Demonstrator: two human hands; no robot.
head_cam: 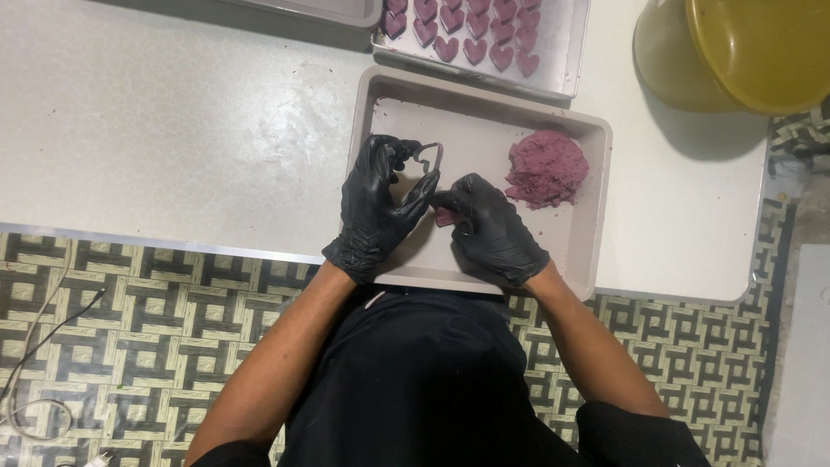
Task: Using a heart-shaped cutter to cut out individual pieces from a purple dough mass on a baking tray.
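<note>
Both hands are in black gloves and both are down inside a shallow grey tray (596,207) that sits on a white table (173,130). The left hand (376,207) is curled around a heart-shaped metal cutter (430,160), thumb and fingers pinching its rim so the open outline stands just above the knuckles. The right hand (488,225) is closed too, its fingertips pressed together on a small piece of purple dough (444,218) that peeks out between the two hands, right where they meet. The cutter and that scrap of dough sit close together, the cutter slightly farther from the body than the dough.

Just beyond the right hand, towards its outer side, lies a rough mound of the same purple dough (546,169), resting on the tray floor and not touched by either hand. Farther away from the person, past both hands, a second tray (566,60) holds rows of finished purple hearts (475,30), packed side by side. Off beyond the right hand's outer side stands a yellow-green plastic tub (735,52) at the table corner.

Nearer than the hands, the table edge gives way to a floor with a woven square pattern (130,329), and a thin white cable (35,346) trails across it on the left hand's side. The person's dark apron or shirt (415,380) fills the space between the bare forearms
</note>
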